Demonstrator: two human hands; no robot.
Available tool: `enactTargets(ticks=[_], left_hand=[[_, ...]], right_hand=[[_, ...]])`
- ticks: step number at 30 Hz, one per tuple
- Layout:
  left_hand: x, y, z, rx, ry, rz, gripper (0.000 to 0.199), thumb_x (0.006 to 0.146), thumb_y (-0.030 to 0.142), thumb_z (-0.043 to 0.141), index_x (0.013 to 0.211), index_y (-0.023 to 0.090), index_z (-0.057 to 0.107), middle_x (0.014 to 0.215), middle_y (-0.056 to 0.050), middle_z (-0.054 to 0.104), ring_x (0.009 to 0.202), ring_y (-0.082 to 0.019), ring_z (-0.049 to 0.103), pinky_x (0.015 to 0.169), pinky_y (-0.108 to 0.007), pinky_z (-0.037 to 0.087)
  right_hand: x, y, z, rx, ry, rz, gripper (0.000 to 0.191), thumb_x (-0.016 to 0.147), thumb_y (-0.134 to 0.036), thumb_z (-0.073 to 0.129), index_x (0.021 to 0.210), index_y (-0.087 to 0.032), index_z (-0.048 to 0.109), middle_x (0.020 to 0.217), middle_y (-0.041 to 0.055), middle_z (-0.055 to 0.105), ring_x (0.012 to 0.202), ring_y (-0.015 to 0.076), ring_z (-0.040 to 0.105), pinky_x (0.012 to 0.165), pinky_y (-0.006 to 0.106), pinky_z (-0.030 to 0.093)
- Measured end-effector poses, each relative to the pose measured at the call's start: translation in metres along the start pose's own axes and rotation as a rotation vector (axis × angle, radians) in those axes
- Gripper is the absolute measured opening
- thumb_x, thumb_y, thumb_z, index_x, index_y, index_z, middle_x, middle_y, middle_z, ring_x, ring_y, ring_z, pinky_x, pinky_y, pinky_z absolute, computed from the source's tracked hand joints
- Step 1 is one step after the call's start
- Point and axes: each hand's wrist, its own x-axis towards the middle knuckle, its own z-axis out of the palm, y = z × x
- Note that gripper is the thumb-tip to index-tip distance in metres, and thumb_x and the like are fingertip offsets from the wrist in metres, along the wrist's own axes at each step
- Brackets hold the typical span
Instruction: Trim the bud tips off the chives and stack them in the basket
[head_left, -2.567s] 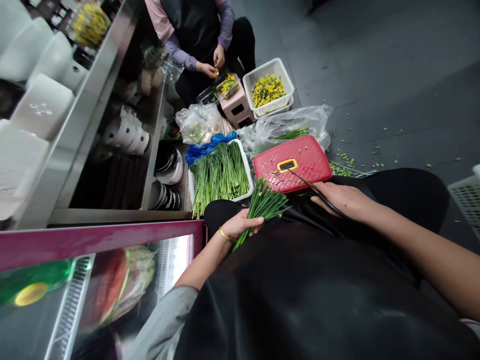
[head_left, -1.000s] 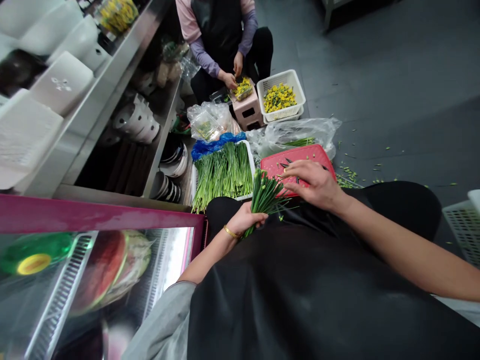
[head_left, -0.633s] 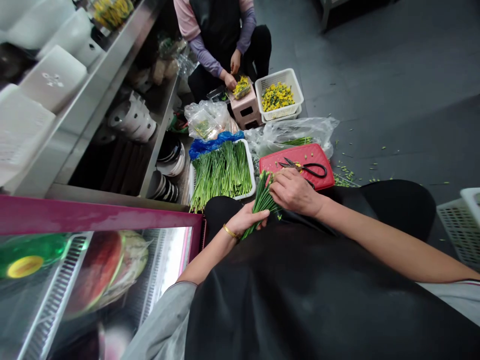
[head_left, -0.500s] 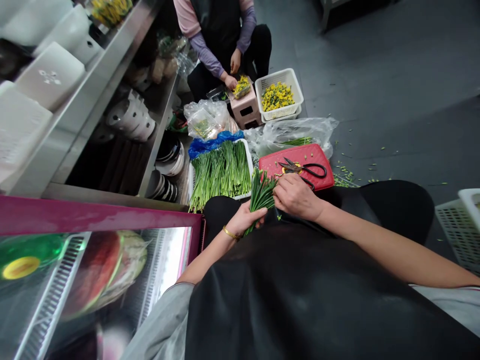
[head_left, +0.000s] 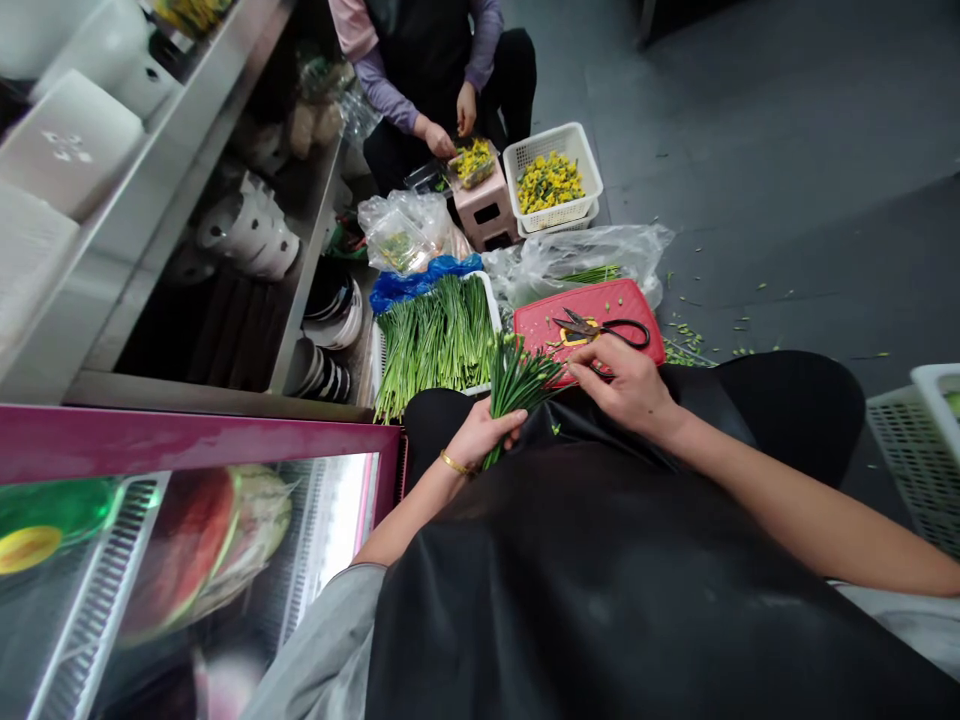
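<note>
Grey floor spreads beyond the red surface bearing scissors.

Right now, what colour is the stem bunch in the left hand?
Stem bunch is green; head is the only view.

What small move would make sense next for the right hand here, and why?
Probably gathering in the stray tips of the green bunch: the left hand grips it lower down, several tips splay toward the right hand, whose fingers are close by, and the scissors lie on the red box.
</note>
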Motion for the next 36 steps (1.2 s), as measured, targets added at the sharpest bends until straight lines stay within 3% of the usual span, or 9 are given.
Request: enactTargets(ticks=[3,6,8,13,18,22,25,30,36], left_hand=[[0.001,0.000,-0.001,0.001,-0.019,0.001,0.043,0.062,0.049,0.074,0.067,0.015,0.047,0.048,0.005,0.049,0.038,-0.005,0.042,0.040,-0.019,0.033],[0.002,0.001,0.000,-0.006,-0.043,-0.016,0.044,0.061,0.049,0.074,0.068,0.015,0.048,0.049,0.005,0.050,0.038,-0.005,0.043,0.040,-0.019,0.033],[0.001,0.002,0.000,-0.003,-0.058,-0.024,0.044,0.061,0.050,0.074,0.067,0.015,0.047,0.049,0.005,0.051,0.038,-0.005,0.044,0.040,-0.019,0.032],[0.000,0.001,0.002,0.019,-0.087,0.002,0.044,0.061,0.048,0.074,0.068,0.015,0.046,0.049,0.005,0.051,0.039,-0.005,0.044,0.041,-0.019,0.033],[0.001,-0.001,-0.001,0.007,-0.090,0.002,0.046,0.059,0.049,0.077,0.070,0.015,0.048,0.050,0.004,0.052,0.039,-0.006,0.045,0.041,-0.020,0.034],[0.003,-0.002,-0.007,-0.083,-0.117,0.005,0.051,0.056,0.056,0.077,0.065,0.015,0.048,0.048,0.004,0.049,0.040,-0.006,0.043,0.040,-0.020,0.033],[0.004,-0.004,-0.010,-0.095,-0.129,0.016,0.052,0.061,0.060,0.072,0.059,0.014,0.048,0.046,0.003,0.047,0.039,-0.006,0.043,0.040,-0.020,0.031],[0.003,-0.005,-0.008,-0.059,-0.077,0.017,0.045,0.063,0.051,0.073,0.058,0.014,0.048,0.046,0.003,0.047,0.039,-0.005,0.042,0.041,-0.020,0.032],[0.003,-0.004,-0.004,0.008,-0.031,0.013,0.045,0.060,0.051,0.074,0.060,0.014,0.049,0.046,0.004,0.049,0.038,-0.005,0.042,0.041,-0.020,0.034]], right_hand=[[0.000,-0.002,-0.001,-0.189,0.061,-0.183,0.012,0.088,-0.025,0.053,0.089,-0.018,0.063,0.083,0.0080,0.064,0.080,0.0193,0.058,0.075,0.032,0.045],[0.003,-0.001,0.008,-0.378,-0.052,-0.357,0.015,0.088,-0.026,0.053,0.090,-0.017,0.065,0.083,0.0087,0.064,0.083,0.0215,0.056,0.076,0.034,0.041],[0.005,0.000,0.015,-0.475,-0.121,-0.384,0.018,0.089,-0.024,0.051,0.084,-0.016,0.065,0.079,0.0080,0.063,0.081,0.0211,0.054,0.075,0.034,0.038],[0.006,0.003,0.023,-0.526,-0.221,-0.311,0.014,0.086,-0.024,0.055,0.084,-0.014,0.063,0.082,0.0101,0.062,0.080,0.0222,0.052,0.073,0.033,0.035],[0.003,0.008,0.024,-0.295,-0.332,-0.240,0.013,0.088,-0.024,0.051,0.081,-0.015,0.059,0.076,0.0071,0.061,0.072,0.0184,0.052,0.069,0.030,0.036],[0.000,0.012,0.024,0.009,-0.397,-0.036,0.011,0.083,-0.022,0.058,0.075,-0.017,0.054,0.071,0.0025,0.057,0.064,0.0128,0.051,0.062,0.024,0.037],[-0.001,0.013,0.025,0.100,-0.459,0.116,0.014,0.074,-0.018,0.064,0.070,-0.017,0.051,0.069,0.0003,0.055,0.062,0.0115,0.050,0.059,0.023,0.036],[0.003,0.013,0.022,0.243,-0.604,0.302,0.013,0.074,-0.024,0.061,0.068,-0.017,0.052,0.065,-0.0006,0.056,0.060,0.0110,0.050,0.058,0.023,0.036],[0.002,0.011,0.024,0.334,-0.469,0.310,0.015,0.072,-0.029,0.058,0.064,-0.017,0.054,0.062,-0.0008,0.055,0.059,0.0106,0.048,0.059,0.024,0.036]])
